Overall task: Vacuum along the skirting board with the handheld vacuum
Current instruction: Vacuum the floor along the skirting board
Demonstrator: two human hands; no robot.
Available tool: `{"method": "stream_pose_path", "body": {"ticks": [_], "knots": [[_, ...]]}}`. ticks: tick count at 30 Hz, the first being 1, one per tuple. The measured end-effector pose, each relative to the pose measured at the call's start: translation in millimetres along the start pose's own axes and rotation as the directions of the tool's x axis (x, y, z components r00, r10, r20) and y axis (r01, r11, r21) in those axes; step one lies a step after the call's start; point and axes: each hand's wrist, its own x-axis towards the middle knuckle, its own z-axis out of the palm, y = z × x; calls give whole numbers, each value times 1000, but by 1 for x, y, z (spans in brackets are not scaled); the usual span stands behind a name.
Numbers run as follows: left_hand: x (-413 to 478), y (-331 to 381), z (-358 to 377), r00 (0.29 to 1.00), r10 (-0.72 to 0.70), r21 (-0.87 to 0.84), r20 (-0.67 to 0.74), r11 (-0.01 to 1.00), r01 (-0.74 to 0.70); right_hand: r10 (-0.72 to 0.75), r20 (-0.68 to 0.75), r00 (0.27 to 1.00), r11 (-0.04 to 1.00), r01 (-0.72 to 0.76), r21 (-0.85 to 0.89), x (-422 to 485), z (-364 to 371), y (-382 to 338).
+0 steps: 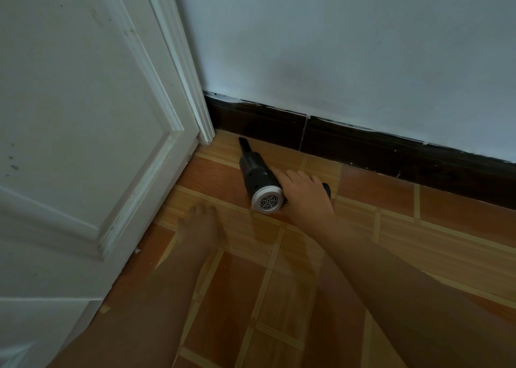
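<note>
A black handheld vacuum (255,172) with a white vented rear cap lies low over the tiled floor. Its narrow nozzle points at the foot of the dark skirting board (363,147), close to the corner by the door frame. My right hand (304,191) grips the vacuum's handle from the right, index finger stretched along the body. My left hand (201,219) rests flat on the floor tiles with fingers spread, left of the vacuum and apart from it.
A white panelled door (83,116) and its frame (192,88) fill the left side. A pale wall (349,46) rises above the skirting board. Orange-brown floor tiles (418,242) stretch to the right along the board.
</note>
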Motion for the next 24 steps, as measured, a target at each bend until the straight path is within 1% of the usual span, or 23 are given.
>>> {"method": "stream_pose_path", "body": {"ticks": [10,19,24], "knots": [[-7,11,-3,1000,26,-14,-4,1000,-26,52,33,998,999,-52,4,-16,-5,19],[-5,7,0,999,19,-36,-41,999,-20,34,23,999,999,-35,33,-1,0,3],[-3,2,-1,999,16,-50,-51,999,-19,4,6,1000,1000,-4,17,8,7,-6]]}}
